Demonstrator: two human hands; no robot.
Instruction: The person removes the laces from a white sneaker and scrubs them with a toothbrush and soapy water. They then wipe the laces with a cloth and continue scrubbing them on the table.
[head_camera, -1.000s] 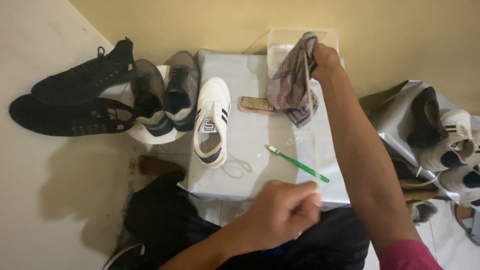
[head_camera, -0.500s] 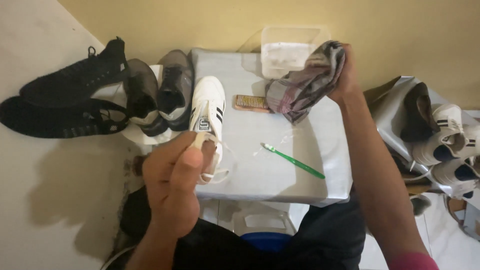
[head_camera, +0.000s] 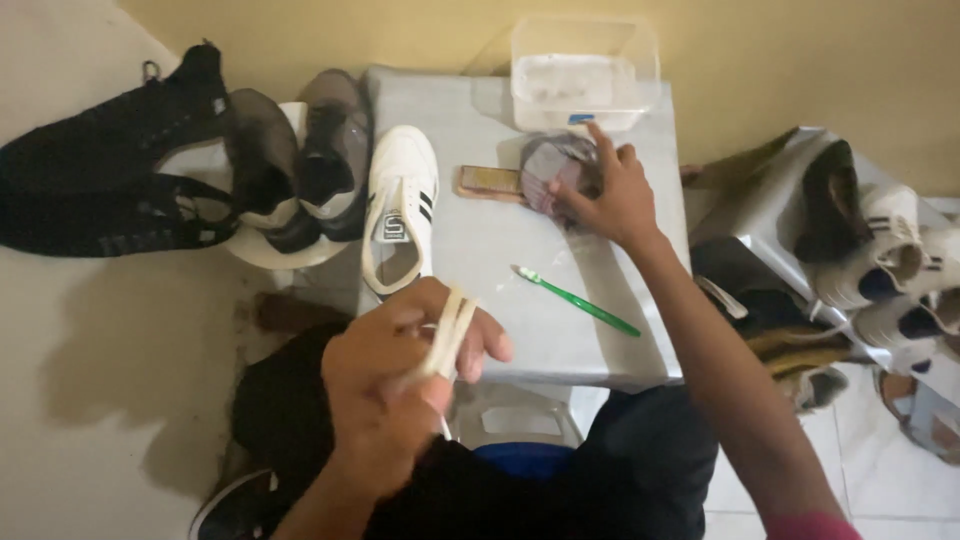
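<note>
My left hand (head_camera: 395, 375) is closed around a bundle of white shoelace (head_camera: 450, 335), held up over the near edge of the grey table (head_camera: 480, 250). A white sneaker with black stripes (head_camera: 400, 205), laces out, lies on the table's left side. My right hand (head_camera: 610, 195) presses a crumpled grey cloth (head_camera: 555, 165) down on the table top. A small wooden brush (head_camera: 488, 182) sits just left of the cloth. A green toothbrush (head_camera: 575, 300) lies diagonally between my hands.
A clear plastic tub (head_camera: 580, 75) stands at the table's far edge. Grey and black shoes (head_camera: 180, 170) crowd the floor to the left. More shoes (head_camera: 880, 260) fill a grey bag at the right. A blue object (head_camera: 525, 460) sits below the near edge.
My right hand lowered the cloth from mid-air onto the table. My left hand pulled back from the sneaker with the white lace in it.
</note>
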